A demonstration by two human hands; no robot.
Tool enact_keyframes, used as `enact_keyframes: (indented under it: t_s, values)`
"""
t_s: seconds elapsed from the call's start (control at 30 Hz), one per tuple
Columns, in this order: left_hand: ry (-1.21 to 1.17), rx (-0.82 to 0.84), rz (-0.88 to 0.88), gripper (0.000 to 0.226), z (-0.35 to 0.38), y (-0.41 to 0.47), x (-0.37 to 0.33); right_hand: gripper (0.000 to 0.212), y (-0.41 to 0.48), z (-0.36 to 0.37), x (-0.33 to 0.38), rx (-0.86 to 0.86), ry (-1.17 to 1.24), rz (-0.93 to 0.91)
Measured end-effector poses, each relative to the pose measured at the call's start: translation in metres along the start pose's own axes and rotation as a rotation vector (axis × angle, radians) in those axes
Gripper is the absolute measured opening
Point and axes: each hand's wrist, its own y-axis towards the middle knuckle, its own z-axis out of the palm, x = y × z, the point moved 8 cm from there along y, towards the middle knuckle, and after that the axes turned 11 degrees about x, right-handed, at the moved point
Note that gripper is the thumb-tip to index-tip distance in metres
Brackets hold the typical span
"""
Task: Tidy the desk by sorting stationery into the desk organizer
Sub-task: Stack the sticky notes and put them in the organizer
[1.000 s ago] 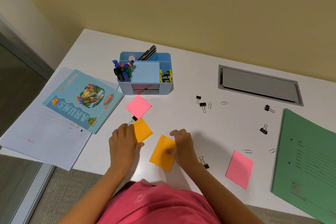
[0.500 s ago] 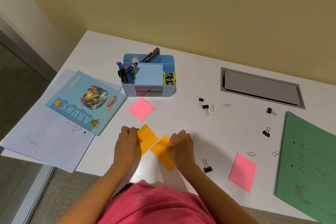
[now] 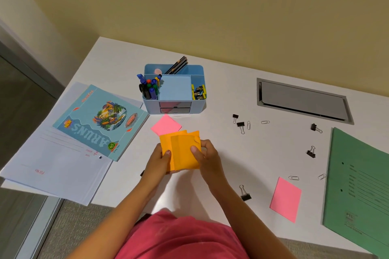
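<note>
In the middle of the frame, the left hand (image 3: 159, 161) and right hand (image 3: 208, 156) each pinch orange sticky notes (image 3: 183, 153), maybe two pads. Squeezed crooked, they could bend or slip.

The way over the white bench (image 3: 221, 149) to the light-blue plastic desk organizer (image 3: 197, 109) holds only a flat pink square sticky note (image 3: 166, 125). On the right lie black binder clips (image 3: 240, 124); a teal illustrated notebook (image 3: 101, 120) borders the left.

Orange notes (image 3: 182, 150) now together, aloft
</note>
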Motion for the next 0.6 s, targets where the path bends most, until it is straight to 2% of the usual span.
enact_keyframes:
  t_s: [0.07, 0.13, 0.23, 0.37, 0.5, 0.6]
  values:
    - [-0.064, 0.017, -0.001, 0.039, 0.004, -0.001, -0.004, 0.05, 0.004, 0.008, 0.003, -0.017, 0.001, 0.008]
    - [-0.144, -0.009, -0.025, 0.042, 0.004, -0.001, -0.006, 0.052, 0.007, 0.015, 0.003, -0.026, 0.01, 0.041]
    - [-0.276, -0.034, -0.089, 0.05, 0.006, -0.001, -0.007, 0.031, 0.012, 0.026, 0.0, -0.023, 0.002, 0.072]
    - [-0.028, -0.016, -0.061, 0.049, 0.002, -0.002, -0.011, 0.019, 0.014, 0.035, 0.0, -0.054, 0.018, 0.07]
    - [0.05, -0.015, -0.037, 0.044, -0.005, 0.0, -0.006, 0.031, 0.015, 0.036, -0.001, -0.087, 0.039, 0.062]
    - [0.096, -0.079, -0.057, 0.032, -0.015, 0.003, 0.001, 0.026, 0.015, 0.018, -0.005, -0.19, 0.07, 0.045]
